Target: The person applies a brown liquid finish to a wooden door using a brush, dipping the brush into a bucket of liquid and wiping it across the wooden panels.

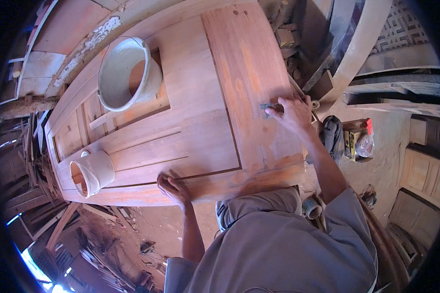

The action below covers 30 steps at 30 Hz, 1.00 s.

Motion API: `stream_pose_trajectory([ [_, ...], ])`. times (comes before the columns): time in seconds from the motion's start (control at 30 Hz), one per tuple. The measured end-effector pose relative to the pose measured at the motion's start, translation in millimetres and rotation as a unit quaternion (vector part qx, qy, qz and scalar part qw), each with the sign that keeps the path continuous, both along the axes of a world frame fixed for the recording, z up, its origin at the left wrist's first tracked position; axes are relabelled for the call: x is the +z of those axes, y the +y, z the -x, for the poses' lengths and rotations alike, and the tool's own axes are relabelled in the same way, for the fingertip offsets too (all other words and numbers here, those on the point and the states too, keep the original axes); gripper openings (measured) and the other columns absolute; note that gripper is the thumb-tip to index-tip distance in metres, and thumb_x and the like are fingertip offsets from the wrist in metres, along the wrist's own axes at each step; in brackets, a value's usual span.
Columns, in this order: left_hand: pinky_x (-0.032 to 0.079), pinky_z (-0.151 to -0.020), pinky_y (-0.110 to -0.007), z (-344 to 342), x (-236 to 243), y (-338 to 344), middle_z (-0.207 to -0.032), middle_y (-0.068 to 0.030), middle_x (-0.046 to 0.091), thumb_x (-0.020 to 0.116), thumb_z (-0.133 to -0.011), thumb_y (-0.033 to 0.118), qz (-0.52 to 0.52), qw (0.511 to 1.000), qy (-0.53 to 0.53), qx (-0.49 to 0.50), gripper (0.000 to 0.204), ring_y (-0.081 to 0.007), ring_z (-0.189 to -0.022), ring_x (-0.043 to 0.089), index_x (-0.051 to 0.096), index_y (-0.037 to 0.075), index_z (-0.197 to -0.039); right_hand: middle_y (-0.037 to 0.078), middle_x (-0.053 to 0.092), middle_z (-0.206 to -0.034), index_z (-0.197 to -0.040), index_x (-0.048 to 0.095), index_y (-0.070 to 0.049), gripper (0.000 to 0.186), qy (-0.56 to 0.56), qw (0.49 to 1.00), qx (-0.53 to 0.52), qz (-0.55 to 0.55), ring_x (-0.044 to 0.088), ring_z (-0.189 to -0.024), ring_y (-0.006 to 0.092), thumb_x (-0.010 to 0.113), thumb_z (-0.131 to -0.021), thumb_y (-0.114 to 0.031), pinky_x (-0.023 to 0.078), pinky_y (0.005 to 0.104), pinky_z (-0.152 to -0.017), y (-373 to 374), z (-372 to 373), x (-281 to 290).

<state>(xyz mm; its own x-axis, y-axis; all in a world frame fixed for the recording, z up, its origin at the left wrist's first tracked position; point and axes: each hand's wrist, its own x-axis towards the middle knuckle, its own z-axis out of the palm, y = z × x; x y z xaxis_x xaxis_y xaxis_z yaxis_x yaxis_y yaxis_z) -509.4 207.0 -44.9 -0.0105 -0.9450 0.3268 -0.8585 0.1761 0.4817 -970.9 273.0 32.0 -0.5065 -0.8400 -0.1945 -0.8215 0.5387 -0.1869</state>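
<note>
A large wooden panelled door (190, 93) lies flat in front of me, reddish-brown with orange smears on its right end. Over that end, my right hand (296, 115) is closed on a small dark flat tool (270, 108), whose thin edge meets the wood. Fingers mostly cover the tool, so its exact kind is unclear. My left hand (173, 189) rests at the door's near edge, empty, its fingers loosely bent and a little apart. Left of that hand, a small white pail (102, 168) holds something brownish. A bigger grey bucket (115, 73), with reddish-brown matter inside, stands farther back on the door.
Scrap timber (32, 171) is heaped at the left. Beyond the door's right end are a small can (311, 208), a yellow-and-black box (350, 144) and a black bag (331, 134). Wooden panels (423, 173) lean at the far right. A square opening shows beside the bucket.
</note>
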Motion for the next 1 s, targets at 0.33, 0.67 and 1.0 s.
stream_pose_trajectory([
  [0.33,0.040,-0.093,-0.049,7,7,-2,-0.118,-0.0216,0.054,0.040,-0.104,0.038,-0.005,0.999,-0.048,0.013,0.047,-0.0374,-0.104,0.053,0.050,-0.003,-0.126,0.012,0.071,-0.082,-0.090,0.071,-0.014,0.048,0.052,0.998,0.002,0.023,0.068,-0.083,0.0296,0.067,-0.080,-0.061,0.035,0.0518,-0.096,-6,-3,-13],
  [0.67,0.040,-0.093,-0.050,6,8,-5,-0.121,-0.0214,0.054,0.041,-0.104,0.033,-0.007,0.998,-0.056,0.006,0.043,-0.0385,-0.108,0.053,0.050,-0.003,-0.126,0.009,0.071,-0.080,-0.091,0.071,-0.014,0.051,0.025,0.999,0.019,0.034,0.069,-0.081,0.0297,0.064,-0.082,-0.064,0.037,0.0561,-0.097,-31,16,-8],
  [1.0,0.041,-0.093,-0.051,5,7,-4,-0.117,-0.0227,0.056,0.043,-0.104,0.033,-0.023,0.999,-0.039,0.029,0.043,-0.0394,-0.106,0.053,0.051,-0.004,-0.123,0.008,0.069,-0.077,-0.088,0.070,-0.014,0.052,-0.021,1.000,0.001,0.005,0.067,-0.083,0.0276,0.063,-0.083,-0.065,0.035,0.0506,-0.093,-52,32,-13],
])
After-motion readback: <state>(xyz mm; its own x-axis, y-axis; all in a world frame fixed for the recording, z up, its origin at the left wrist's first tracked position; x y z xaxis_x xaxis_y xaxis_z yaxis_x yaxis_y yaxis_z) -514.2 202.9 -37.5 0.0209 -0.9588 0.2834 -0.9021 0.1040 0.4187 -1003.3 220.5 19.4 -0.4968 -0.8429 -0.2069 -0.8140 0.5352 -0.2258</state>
